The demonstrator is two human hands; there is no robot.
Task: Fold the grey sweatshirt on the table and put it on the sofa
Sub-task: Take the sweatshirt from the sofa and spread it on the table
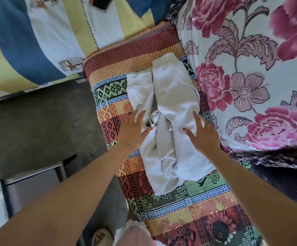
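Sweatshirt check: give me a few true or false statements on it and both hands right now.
1. The sweatshirt lies on the patterned cloth. True.
2. The left hand grips a bunched sleeve. False: its fingers are spread, flat at the sweatshirt's edge.
3. The right hand lies open on the sweatshirt. True.
4. The sweatshirt is spread out flat, unfolded. False: its sides are folded in, making a long narrow strip.

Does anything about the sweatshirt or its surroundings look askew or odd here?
The grey sweatshirt is only loosely folded: fabric bunches in creases at its middle, between the open left hand and right hand. Nothing looks spilled or damaged.
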